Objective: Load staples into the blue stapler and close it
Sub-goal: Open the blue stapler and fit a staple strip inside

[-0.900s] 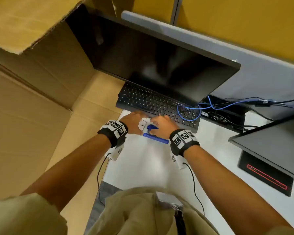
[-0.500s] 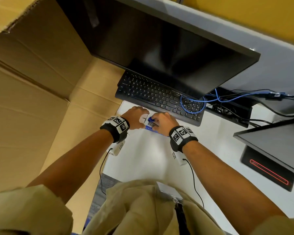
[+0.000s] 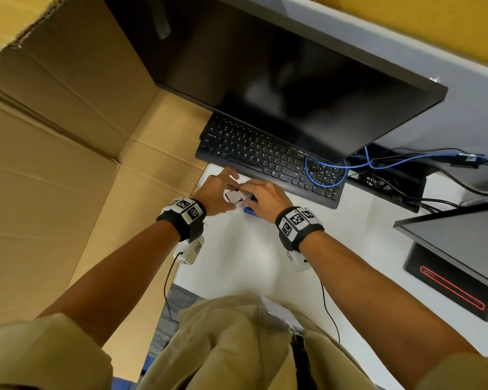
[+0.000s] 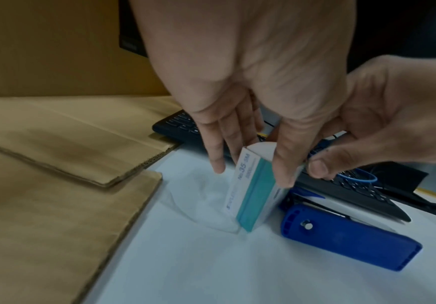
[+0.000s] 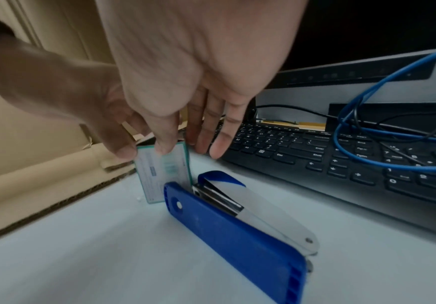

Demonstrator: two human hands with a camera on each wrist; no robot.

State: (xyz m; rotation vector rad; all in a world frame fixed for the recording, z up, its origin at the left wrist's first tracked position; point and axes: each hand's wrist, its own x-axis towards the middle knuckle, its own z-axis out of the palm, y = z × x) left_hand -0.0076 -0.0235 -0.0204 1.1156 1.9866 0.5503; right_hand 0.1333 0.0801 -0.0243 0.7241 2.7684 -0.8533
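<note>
Cardboard (image 3: 54,178): flattened brown sheets lying past the bench's left edge, overlapping it at the far left corner.
Bench (image 3: 237,263): white top, bare in the near middle.
Left hand (image 3: 214,197): over the far left part of the bench; thumb and fingers (image 4: 218,152) pinch the staple box from its two sides, the other fingers held nearly straight, pointing down.
Staple box (image 4: 257,185): small white carton with a teal band and "35" printed on one face, standing tilted on one end on the bench, touching the hinge end of the stapler.
Right hand (image 3: 265,197): just beside the left hand; thumb and a fingertip pinch the top of the staple box, remaining fingers (image 5: 224,133) loosely extended above the keyboard's near edge.
Blue stapler (image 5: 237,226): lying open on its side on the bench between box and keyboard, blue cover swung away from the white-and-metal staple channel; whether staples sit in the channel, cannot tell.
Keyboard (image 3: 265,159): black, along the far edge under a dark monitor (image 3: 293,74).
Blue cable (image 3: 324,170): looped over the keyboard's right end.
</note>
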